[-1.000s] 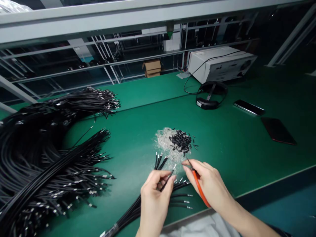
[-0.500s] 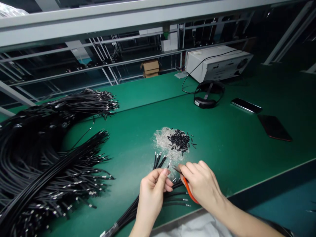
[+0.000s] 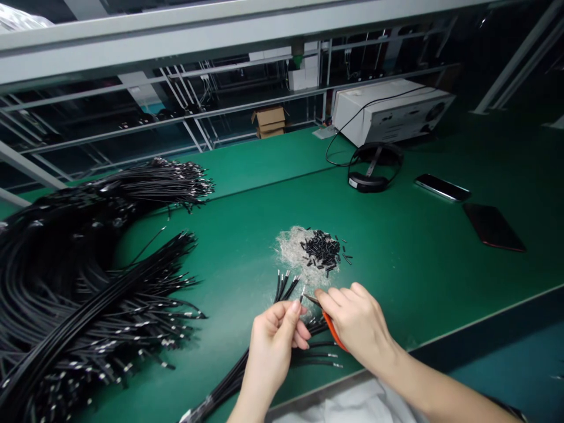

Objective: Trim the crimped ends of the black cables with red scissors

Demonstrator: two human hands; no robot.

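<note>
Between thumb and fingers, my left hand (image 3: 275, 335) pinches a black cable (image 3: 302, 298) whose stripped, pale end points up. My right hand (image 3: 352, 314) is closed around orange-handled scissors (image 3: 332, 330); their metal tips reach the cable end, and I cannot tell whether the blades touch it. Several more black cables (image 3: 286, 286) with bare tips stick up behind my left hand, and others (image 3: 317, 363) lie beneath both hands. Just beyond sits a heap of short black sleeve pieces (image 3: 323, 249) beside a tangle of fine whitish strands (image 3: 293, 247).
A large mass of bundled black cables (image 3: 88, 282) covers the left of the green table (image 3: 247, 217). Towards the back right are a black headset (image 3: 374, 167), a white metal box (image 3: 392, 111), a phone (image 3: 443, 188) and a dark flat device (image 3: 494, 227). A grey bar (image 3: 220, 29) crosses above.
My right hand has moved slightly left and up, bringing the scissor tips from beside the cable to its bare end. My left hand keeps its pinch nearly in place.
</note>
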